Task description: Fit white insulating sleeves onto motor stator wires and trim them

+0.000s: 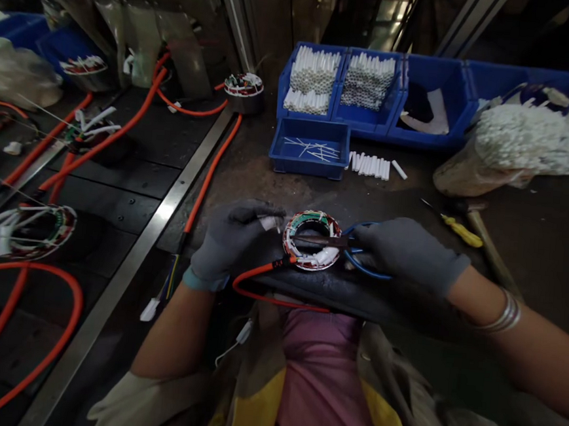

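Observation:
In front of me a motor stator [290, 230], a ring with white sleeves, red and green parts, lies on the dark bench. An orange cable [247, 277] runs out of its lower left side. My right hand [399, 251], in a grey glove, is closed on scissors [344, 242] with blue loop handles; their dark blades lie across the stator's opening. Left of the ring, my left hand [233, 235], also gloved, pinches a small white piece [268, 223] between its fingertips. The glove partly hides that piece, so its kind is unclear.
Blue bins [336, 115] of white tubes line the back, with a small blue tray [307, 169] before them. A yellow screwdriver [463, 232] and hammer [492, 255] lie right, near a bag of white sleeves [531, 137]. More stators [244, 95] and orange cables stand left, past a metal rail [161, 213].

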`<state>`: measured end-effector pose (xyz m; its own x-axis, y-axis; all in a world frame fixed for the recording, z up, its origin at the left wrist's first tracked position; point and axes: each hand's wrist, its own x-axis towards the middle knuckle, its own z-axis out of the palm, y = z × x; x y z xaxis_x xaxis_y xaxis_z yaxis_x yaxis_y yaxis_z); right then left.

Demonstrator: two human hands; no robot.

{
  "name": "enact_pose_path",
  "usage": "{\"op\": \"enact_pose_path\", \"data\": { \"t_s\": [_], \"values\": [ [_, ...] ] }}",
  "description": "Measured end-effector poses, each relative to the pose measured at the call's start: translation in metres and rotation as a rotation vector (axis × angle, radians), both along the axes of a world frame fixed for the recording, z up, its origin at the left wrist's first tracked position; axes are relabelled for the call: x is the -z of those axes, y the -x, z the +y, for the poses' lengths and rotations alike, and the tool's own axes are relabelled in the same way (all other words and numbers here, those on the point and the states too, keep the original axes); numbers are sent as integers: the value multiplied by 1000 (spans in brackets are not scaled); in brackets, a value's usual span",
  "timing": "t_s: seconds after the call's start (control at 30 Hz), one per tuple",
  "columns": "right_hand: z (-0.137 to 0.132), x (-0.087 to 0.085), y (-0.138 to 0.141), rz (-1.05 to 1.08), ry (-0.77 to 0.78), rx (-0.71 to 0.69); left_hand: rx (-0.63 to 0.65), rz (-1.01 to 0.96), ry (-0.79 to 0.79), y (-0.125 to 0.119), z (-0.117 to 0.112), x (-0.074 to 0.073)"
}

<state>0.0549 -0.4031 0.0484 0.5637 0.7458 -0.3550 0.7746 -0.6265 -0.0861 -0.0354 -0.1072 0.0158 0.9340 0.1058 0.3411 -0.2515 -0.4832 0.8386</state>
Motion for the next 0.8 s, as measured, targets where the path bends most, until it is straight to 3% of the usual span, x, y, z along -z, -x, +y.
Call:
{"op": "enact_pose_path", "data": {
  "t_s": [0.13,0.23,0.3,0.33,0.4,0.47,0.6,0.67,0.73,0.8],
  "values": [
    [-45,22,-22,-17,-37,185,-91,-181,-29,-86,7,-2],
    [-71,36,-25,-150,-26,318,8,-47,-247,-150,13,3],
    [-73,42,-11,-215,-122,361,-12,51,-360,-163,15,8],
    [-69,44,-1,-208,-217,362,-26,60,-380,-157,16,11],
    [-52,47,23,-125,-440,327,-39,27,-340,-119,16,19],
    [-27,49,41,-28,-591,262,-66,76,-208,-59,17,27],
    [12,51,38,66,-677,122,217,556,146,78,23,48],
    [27,45,35,-5,-667,126,266,708,247,135,12,59],
    [47,34,43,-138,-678,158,381,776,147,172,-11,67],
    [71,25,66,-172,-725,82,334,791,96,187,-33,66]
  ]
}}
